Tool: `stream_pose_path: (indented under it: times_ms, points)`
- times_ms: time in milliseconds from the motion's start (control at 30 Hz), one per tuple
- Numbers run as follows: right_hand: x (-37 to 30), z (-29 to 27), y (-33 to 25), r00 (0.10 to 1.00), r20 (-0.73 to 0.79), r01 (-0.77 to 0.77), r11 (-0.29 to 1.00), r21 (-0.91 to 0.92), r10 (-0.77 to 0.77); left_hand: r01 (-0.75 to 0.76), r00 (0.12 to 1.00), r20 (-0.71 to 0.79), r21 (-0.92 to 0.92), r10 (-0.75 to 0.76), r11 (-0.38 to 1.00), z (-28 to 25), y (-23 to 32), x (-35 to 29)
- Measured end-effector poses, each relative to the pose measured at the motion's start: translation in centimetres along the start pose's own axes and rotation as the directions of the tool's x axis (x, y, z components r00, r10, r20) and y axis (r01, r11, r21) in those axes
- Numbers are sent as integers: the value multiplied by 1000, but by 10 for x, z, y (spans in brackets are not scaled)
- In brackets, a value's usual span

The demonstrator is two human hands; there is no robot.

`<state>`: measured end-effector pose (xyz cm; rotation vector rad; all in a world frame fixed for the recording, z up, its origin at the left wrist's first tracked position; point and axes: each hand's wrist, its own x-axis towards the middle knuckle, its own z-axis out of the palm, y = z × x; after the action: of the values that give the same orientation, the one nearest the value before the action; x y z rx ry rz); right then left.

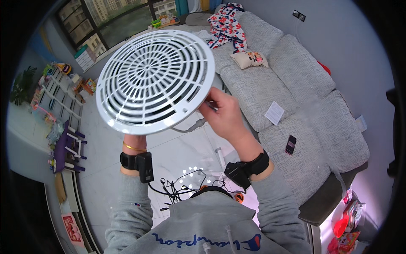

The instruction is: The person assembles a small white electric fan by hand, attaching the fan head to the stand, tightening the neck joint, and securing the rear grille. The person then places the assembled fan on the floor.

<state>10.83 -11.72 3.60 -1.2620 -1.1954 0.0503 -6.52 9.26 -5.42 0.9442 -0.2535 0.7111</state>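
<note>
The right hand (223,113) gripped the white grille (147,67) at four o'clock, seemingly to steady it; the left hand (135,140), mostly hidden behind seven o'clock, showed no determinable grip.

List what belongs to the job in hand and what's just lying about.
Job in hand:
round white slotted grille, right hand at its rim, left hand mostly hidden behind
grey cable beneath it

Lying about:
smartphone, printed cushion on grey sofa
printed sheet there, link unclear
black cables on floor, link unclear
</note>
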Motion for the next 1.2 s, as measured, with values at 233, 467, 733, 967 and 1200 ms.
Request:
stream_pose_path:
  times_ms: [233, 467, 733, 967, 1200]
  points:
    - [8, 1, 5, 999, -25, -25, 998, 60, 27, 70, 991, 98, 210, -92, 975, 52, 6, 50]
    - [9, 0, 5, 1000, -21, 11, 1000, 25, -10, 255, 951, -238, 247, -197, 935, 86, -4, 50]
    - [8, 3, 4, 1000, -18, -5, 1000, 28, 5, 152, 978, -167, 133, -129, 979, 79, -9, 43]
    - [7, 2, 3, 996, 36, -91, 991, 99, 88, 58, 997, -67, 208, -45, 976, 73, -5, 42]
    - [2, -18, 7, 913, 137, -395, 750, 531, 384, 202, 971, -190, 322, -146, 925, 71, -5, 40]
